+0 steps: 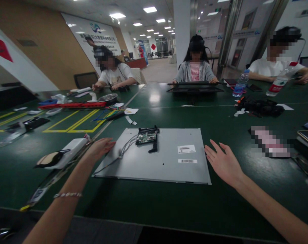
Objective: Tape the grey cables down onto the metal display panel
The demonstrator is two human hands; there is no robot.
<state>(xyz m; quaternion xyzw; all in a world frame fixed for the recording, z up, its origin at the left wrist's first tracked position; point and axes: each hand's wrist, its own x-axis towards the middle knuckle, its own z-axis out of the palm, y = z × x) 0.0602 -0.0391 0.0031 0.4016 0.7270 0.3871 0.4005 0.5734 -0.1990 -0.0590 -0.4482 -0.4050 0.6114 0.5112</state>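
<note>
A flat grey metal display panel (149,166) lies on the green table, its back facing up. Near its far edge rests a green circuit board (147,136) in a black bracket, with thin grey cables (126,149) running to the left side. Two white labels, one with a barcode (187,161), are on the panel's right part. Beside the left edge is my left hand (102,149), fingers stretched out toward the panel. My right hand (225,162) is spread at the right edge, fingertips at or very near it. Neither hand grips anything; whether they touch the panel I cannot tell.
Left of the panel lies a white power strip (67,154) with a dark-strapped item on it. Tools and wires (113,115) spread at the back left. Bottles (241,84), black cables (260,105) and a pink phone-shaped object (270,141) are right. People sit across the table (154,118).
</note>
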